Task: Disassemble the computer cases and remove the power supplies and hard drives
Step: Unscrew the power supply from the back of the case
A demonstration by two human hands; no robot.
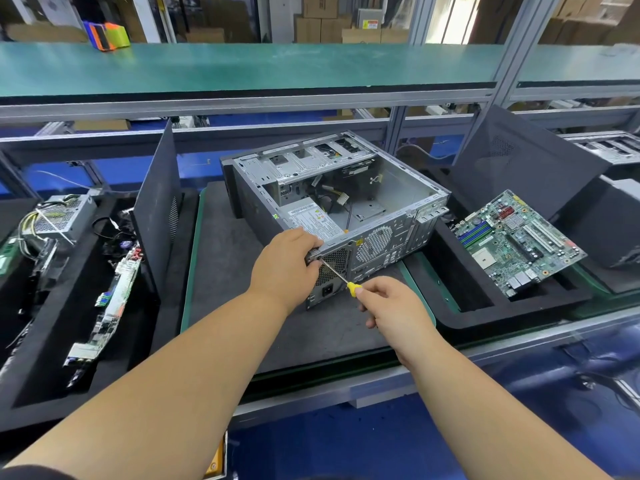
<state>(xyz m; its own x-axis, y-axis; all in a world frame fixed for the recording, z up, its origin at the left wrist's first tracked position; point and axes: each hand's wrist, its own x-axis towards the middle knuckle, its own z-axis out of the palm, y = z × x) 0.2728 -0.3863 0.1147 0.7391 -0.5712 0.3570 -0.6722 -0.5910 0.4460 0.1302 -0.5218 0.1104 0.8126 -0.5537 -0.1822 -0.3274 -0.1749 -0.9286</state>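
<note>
1. A removed power supply (64, 216) lay at far left among cables, partly cut off by the frame edge.
2. A dark side panel (157, 209) stood upright beside it, hiding what lay behind.
3. The computer case (346, 206) lay open on its side on the centre foam mat (221, 289); its own power supply (313, 220) sat in the near-left corner.
4. The left hand (285, 268) gripped the case's rear corner, fingertips hidden behind the metal.
5. The right hand (394, 306) pinched the screwdriver (341, 277); its tip met the rear panel, the screw indiscernible.
6. A motherboard (517, 240) rested tilted in the right tray.
</note>
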